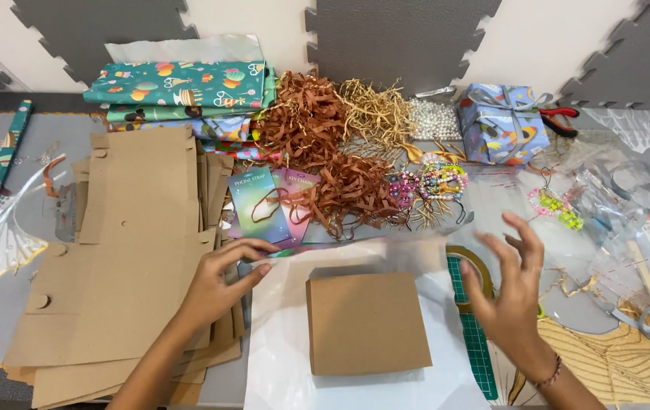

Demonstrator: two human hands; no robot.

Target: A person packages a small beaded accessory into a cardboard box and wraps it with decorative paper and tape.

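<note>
Now the left hand point(215, 285) pinches the thin, limp, slippery-looking clear sheet point(283, 357) by its upper-left edge, lower centre of frame; the right hand point(509, 285) hovers spread wide; the stiff, light-looking cardboard box point(367, 323) sits on it.

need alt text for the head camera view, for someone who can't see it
A person's left hand pinches the edge of a clear plastic sheet on which a closed brown cardboard box sits, while the right hand hovers open beside it. Flat cardboard blanks, brown paper shred, beaded bracelets and a wrapped blue gift box crowd the table.
</note>
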